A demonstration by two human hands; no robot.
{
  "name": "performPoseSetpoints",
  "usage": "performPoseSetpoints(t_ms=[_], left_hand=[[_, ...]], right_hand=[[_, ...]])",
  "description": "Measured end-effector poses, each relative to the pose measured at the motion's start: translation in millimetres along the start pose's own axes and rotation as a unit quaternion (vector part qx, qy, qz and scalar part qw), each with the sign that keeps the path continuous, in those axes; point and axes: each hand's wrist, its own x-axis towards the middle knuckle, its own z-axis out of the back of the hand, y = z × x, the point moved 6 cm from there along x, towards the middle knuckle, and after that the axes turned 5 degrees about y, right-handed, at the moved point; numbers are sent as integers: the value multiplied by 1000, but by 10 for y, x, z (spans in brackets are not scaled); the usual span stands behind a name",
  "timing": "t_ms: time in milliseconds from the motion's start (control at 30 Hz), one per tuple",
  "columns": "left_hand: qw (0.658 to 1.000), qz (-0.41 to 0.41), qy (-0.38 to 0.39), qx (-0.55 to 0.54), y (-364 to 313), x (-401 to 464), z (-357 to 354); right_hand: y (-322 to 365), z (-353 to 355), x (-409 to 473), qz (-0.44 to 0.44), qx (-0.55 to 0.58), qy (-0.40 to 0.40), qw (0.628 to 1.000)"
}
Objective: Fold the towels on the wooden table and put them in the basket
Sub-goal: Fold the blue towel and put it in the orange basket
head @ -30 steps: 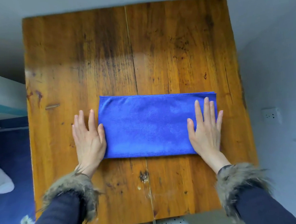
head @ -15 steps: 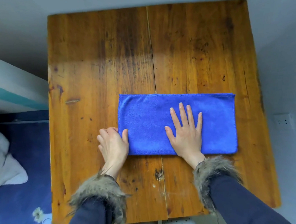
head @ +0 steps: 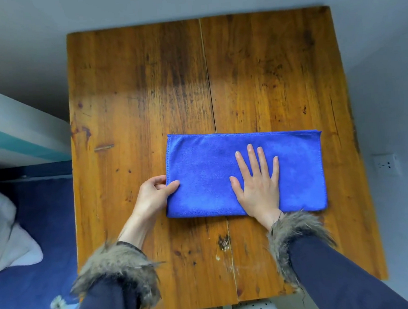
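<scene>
A blue towel (head: 204,173), folded into a long rectangle, lies flat on the wooden table (head: 145,86), right of centre. My left hand (head: 154,194) pinches the towel's left edge, thumb on top and fingers tucked under it. My right hand (head: 258,184) lies flat on the middle of the towel with fingers straight and spread, pressing it down. No basket is in view.
A bed with a blue patterned cover (head: 26,287) and a white pillow (head: 3,228) stands to the left of the table. A grey wall with a white socket (head: 386,164) is close on the right. Fur-trimmed dark sleeves cover both forearms.
My right hand slid from the towel's right end to its middle. My left hand, flat beside the left edge before, has curled and taken hold of that edge. The camera shifted left.
</scene>
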Motion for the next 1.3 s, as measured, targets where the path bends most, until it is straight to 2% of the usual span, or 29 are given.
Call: performPoseSetpoints(t_ms=[100,200,267,300,367,433,567,700,867,1033,1200,1300], left_hand=[[994,-2,98,-40,-144,-105,-91],[992,-40,116,-18,-343,-245,-145],[990,-62,129,-11,-489,-374,-243],[988,-74,138,-7,-562,-446,-315],[982,-101,161,2,-701,-598,-519],[976,-125,176,26,-822,-741,-780],[966,-164,175,97,-958,-941,-1477],[949,-209,106,213,-902,-875,-2196],[911,-220,58,345,-631,-670,-2792],[885,-233,15,403,-533,-645,-3000],[863,-250,18,439,-492,-659,-3134],[849,-232,54,471,-397,-637,-3182]], right_hand=[[-8,-8,-6,3,-4,14,1000],[7,7,-9,9,9,38,999],[-18,103,14,12,73,49,996],[-56,177,22,11,149,50,987],[-209,342,1,-16,358,56,932],[-505,519,-67,-79,495,27,865],[-1152,639,-277,-181,605,17,775],[-1610,575,-480,-221,649,50,726],[-1879,396,-643,-237,661,77,708],[-1902,241,-664,-230,680,102,689],[-1911,171,-645,-230,681,118,685],[-1937,184,-636,-234,672,123,692]])
